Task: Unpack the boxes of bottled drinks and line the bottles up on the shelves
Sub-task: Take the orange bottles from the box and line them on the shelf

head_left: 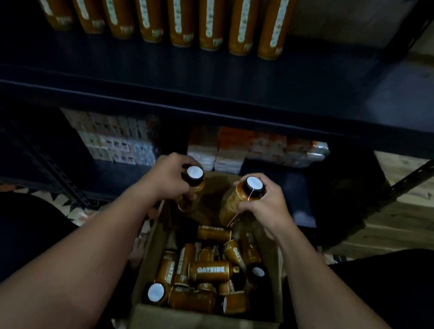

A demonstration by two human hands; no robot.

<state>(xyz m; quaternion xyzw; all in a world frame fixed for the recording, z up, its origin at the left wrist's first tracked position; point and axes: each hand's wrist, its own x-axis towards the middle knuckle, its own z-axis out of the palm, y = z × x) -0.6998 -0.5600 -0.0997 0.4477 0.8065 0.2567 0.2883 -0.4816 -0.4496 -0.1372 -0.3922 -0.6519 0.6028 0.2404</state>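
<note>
An open cardboard box [151,247] sits on the floor between my knees, with several brown bottles [210,270] lying jumbled inside. My left hand [168,179] grips one brown bottle [195,179] upright by its neck, above the box's far end. My right hand [262,205] holds a second brown bottle [233,200] the same way, slightly tilted. Both have black caps with white tops. On the dark shelf [219,70] above, a row of several matching bottles [183,12] stands in line.
The lower shelf holds stacked packs of cartons, pale ones [113,137] at left and orange-and-white ones [254,149] at right. A black slotted upright [419,176] runs at the right. Patterned floor [58,199] shows at left, wooden boards [415,223] at right.
</note>
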